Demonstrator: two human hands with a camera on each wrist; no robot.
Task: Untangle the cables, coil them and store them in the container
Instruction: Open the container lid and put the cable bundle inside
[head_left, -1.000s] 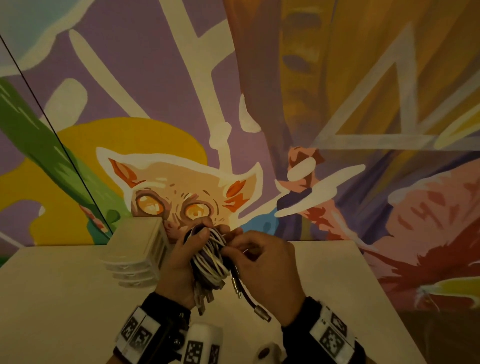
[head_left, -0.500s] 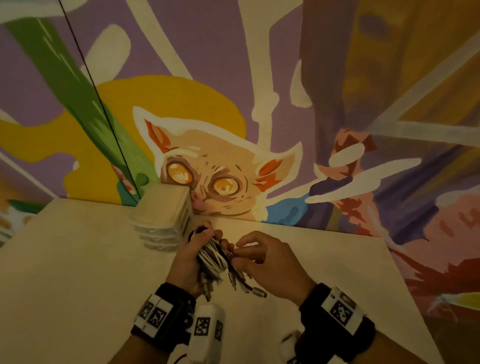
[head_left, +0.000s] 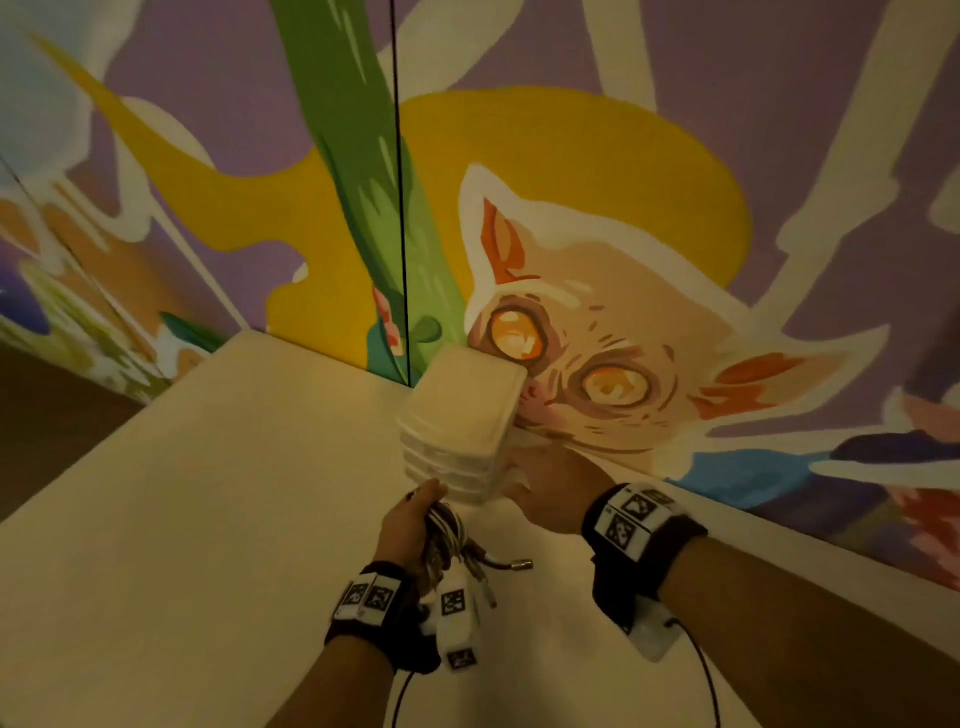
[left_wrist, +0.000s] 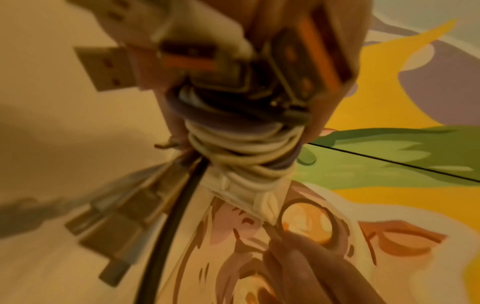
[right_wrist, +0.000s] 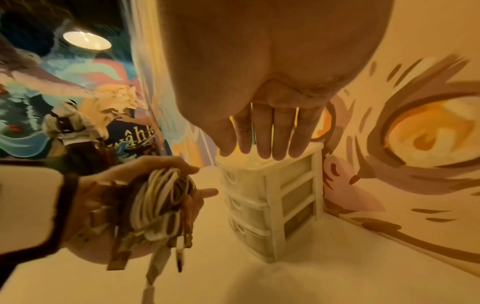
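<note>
Your left hand (head_left: 410, 525) has its grip wrapped around the coiled cables (right_wrist: 161, 195), white and dark strands bundled together, held just in front of the container (head_left: 460, 423), a small white unit of three stacked drawers that stands on the pale surface (head_left: 208, 493) against the painted wall (head_left: 623, 234). Your right hand (head_left: 545, 486) is released, fingers (right_wrist: 267, 133) straight and held together, at the right side and top corner of the container; whether they press on it or only hover close is hard to tell.

Expect the bundle to be light and soft, springy enough to loosen once your grip eases. Several plug ends (head_left: 519, 564) dangle free below your palm; they are the stiff, heavier parts and will likely snag on a drawer edge. Hold across the middle of the loops, as you do now, so the turns stay stacked, and tuck the plugs in first.

The container looks like thin, light plastic and will probably slide or tip when a drawer is pulled. Steady it from the top with the flat hand, and take a drawer by its front recess. All three drawers appear closed, so one must open before the bundle goes in.
</note>
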